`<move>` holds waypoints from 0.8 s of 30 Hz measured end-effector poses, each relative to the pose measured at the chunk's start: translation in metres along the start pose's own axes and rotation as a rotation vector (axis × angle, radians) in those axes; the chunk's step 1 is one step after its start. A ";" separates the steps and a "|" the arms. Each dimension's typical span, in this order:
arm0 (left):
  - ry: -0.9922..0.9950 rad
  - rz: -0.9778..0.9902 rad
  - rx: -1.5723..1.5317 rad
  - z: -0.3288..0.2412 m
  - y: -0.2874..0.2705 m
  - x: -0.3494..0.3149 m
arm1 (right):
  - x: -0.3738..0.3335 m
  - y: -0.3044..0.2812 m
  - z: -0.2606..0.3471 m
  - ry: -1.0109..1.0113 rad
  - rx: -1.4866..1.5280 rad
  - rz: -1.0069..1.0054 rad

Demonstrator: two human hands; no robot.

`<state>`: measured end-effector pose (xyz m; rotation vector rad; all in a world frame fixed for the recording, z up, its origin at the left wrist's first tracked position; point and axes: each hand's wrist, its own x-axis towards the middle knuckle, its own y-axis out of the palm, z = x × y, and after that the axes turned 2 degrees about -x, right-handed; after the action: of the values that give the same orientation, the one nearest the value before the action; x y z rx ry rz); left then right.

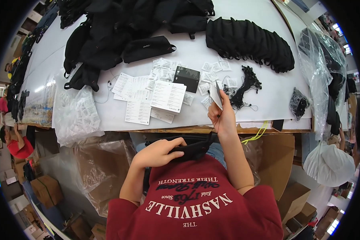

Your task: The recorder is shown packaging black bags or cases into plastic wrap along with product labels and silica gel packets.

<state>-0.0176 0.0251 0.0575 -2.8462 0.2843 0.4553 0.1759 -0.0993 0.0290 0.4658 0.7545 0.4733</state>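
Note:
In my lap lies a black fabric pouch [194, 147], which my left hand [162, 152] grips by its edge, thumb on the near side. My right hand [224, 116] is raised at the table's front edge and pinches a small folded white card [216, 95], seen nearly edge-on. Beyond that hand are small white desiccant-like packets [212, 67] and a bundle of black cords [244, 86]. Printed white leaflets [138, 112] are spread left of it, with a black card [187, 78] on top of the packets.
Black pouches are heaped at the back left, one [149, 49] lying apart in front. A row of black pouches [250, 42] stands at the back right. A plastic bag of packets [78, 114] hangs over the left front edge. Cardboard boxes [47, 191] stand below; other people are at far left.

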 end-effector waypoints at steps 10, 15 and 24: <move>0.043 -0.105 0.286 -0.007 -0.006 0.003 | 0.020 -0.039 0.022 -0.619 -0.379 -0.278; 0.069 -0.422 0.453 -0.003 -0.013 0.008 | 0.006 -0.049 0.045 -0.628 -0.675 -0.187; 0.462 -0.524 0.610 -0.023 -0.011 0.027 | -0.045 -0.002 0.020 -0.586 -1.818 0.449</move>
<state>0.0170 0.0250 0.0722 -2.2514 -0.2172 -0.3457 0.1623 -0.1309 0.0640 -0.9456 -0.5194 1.1463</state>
